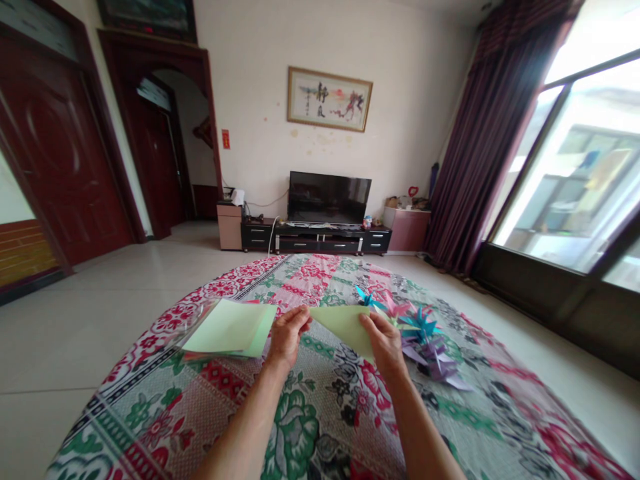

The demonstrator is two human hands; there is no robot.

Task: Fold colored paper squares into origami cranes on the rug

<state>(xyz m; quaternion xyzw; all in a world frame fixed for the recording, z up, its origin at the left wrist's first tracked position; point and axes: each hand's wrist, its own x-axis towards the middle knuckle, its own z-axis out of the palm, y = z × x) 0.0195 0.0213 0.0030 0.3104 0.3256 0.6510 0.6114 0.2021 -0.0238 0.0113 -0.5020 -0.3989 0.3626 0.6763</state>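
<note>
A pale green sheet of paper [345, 325], folded into a triangle-like shape, is stretched between my two hands above the table. My left hand [289, 333] pinches its left corner between thumb and fingers. On the other side, my right hand [384, 340] grips the right end, thumb on top. Left of my left hand lies a stack of coloured paper [225, 327], light green uppermost. Just beyond my right hand sit several folded paper cranes [423, 325] in blue, pink, green and purple.
A flowered cloth [295, 427] covers the round table. Past its far edge stand a low black cabinet [320, 243] and a television [330, 198]. Dark curtains [460, 147] and a large window are to the right; red doors [60, 133] are to the left.
</note>
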